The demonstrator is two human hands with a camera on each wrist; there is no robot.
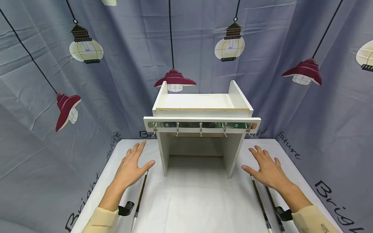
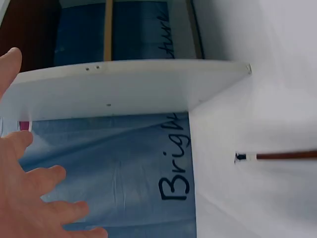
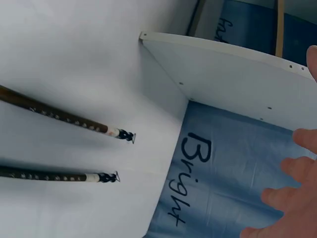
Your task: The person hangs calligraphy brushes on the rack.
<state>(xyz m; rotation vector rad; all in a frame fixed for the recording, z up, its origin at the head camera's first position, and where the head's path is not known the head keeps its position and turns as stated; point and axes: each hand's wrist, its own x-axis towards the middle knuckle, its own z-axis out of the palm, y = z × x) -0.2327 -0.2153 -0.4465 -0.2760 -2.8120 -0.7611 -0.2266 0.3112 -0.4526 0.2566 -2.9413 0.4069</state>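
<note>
A white shelf unit (image 1: 202, 113) stands at the back of the table, with a row of metal hooks (image 1: 201, 128) along its front rail. My left hand (image 1: 131, 170) hovers on its left side, fingers spread and holding nothing. On the other side, my right hand (image 1: 266, 170) is likewise spread and empty. One brown-handled writing brush (image 1: 141, 194) lies below the left hand, its loop end toward the shelf. Two dark-handled brushes (image 1: 258, 198) (image 3: 44, 174) lie side by side near the right hand; their loops (image 3: 128, 135) show in the right wrist view.
The white table (image 1: 198, 207) carries the shelf and brushes. Blue-grey curtains (image 1: 128, 38) printed with lamps and lettering hang around the back and sides. A black wrist mount (image 1: 126, 208) sits by the left sleeve, another (image 1: 284, 213) by the right.
</note>
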